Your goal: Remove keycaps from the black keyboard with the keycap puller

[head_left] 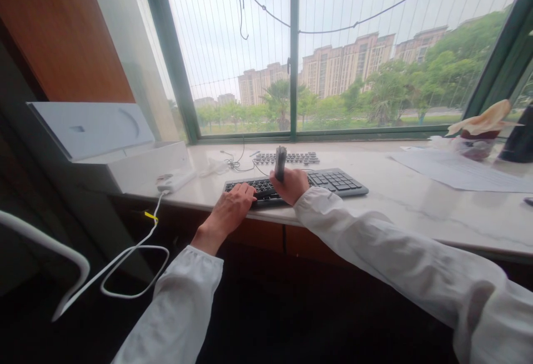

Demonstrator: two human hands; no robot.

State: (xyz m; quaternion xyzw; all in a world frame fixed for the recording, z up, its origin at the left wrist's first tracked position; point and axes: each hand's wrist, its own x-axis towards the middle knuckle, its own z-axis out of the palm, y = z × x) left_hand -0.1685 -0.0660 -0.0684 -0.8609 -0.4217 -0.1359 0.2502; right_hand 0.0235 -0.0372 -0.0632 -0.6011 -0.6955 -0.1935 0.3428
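A black computer keyboard (333, 180) lies along the table's front edge. Its left part shows bare switch frames without keycaps, while keys cover the number pad on the right. My left hand (235, 205) grips the keyboard's front left, fingers bent over its top near the long space bar. Above the middle of the keyboard, my right hand (293, 183) is closed around a dark, upright tool with a thick handle (280, 163). The tool's lower end is hidden by my fingers, so its kind does not show. Loose keycaps (302, 158) lie in rows behind the keyboard.
A thin dark cable (236, 162) curls behind the keyboard. At left stand an open white box (145, 164) and a white power strip (170, 180) whose cord hangs off the edge. Papers (453, 169) and a bag-topped container (478, 136) lie right. A window closes the back.
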